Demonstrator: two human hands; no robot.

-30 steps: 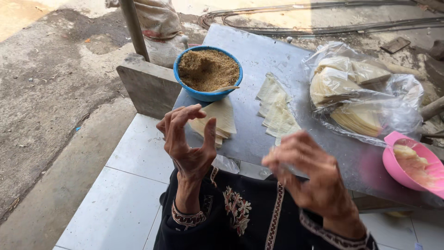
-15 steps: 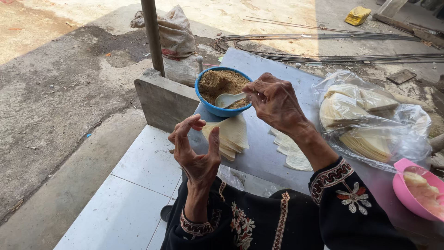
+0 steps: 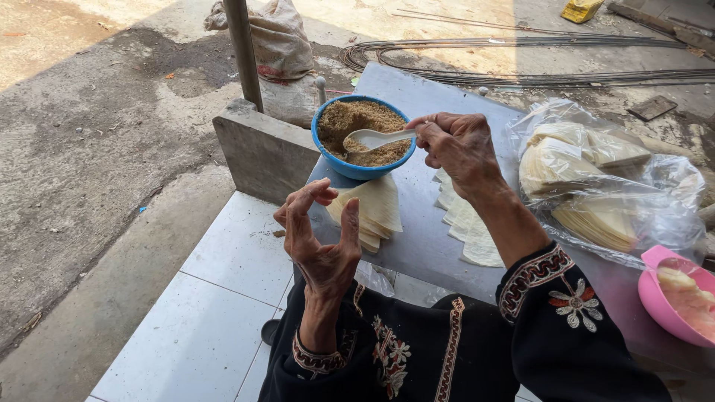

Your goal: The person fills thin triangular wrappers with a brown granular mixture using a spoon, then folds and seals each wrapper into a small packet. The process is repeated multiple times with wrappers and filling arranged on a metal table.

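Note:
My right hand [image 3: 458,145] grips the handle of a white spoon [image 3: 376,138] whose bowl rests in the brown crumbly filling of a blue bowl [image 3: 335,158]. My left hand [image 3: 319,234] hovers nearer to me, fingers spread and curled, holding nothing, just in front of a stack of thin pale wrappers [image 3: 375,208]. More wrappers [image 3: 468,223] lie spread on the grey board [image 3: 417,246] under my right forearm.
A clear plastic bag [image 3: 596,179] of folded wrappers lies at the right. A pink bowl [image 3: 670,294] sits at the right edge. A concrete block [image 3: 261,149], a metal pole [image 3: 242,48] and a sack [image 3: 279,41] stand beyond; white tiles [image 3: 201,313] lie at lower left.
My right hand has reached from near my body to the blue bowl and taken the spoon, which now lies in the filling. My left hand stays raised and open.

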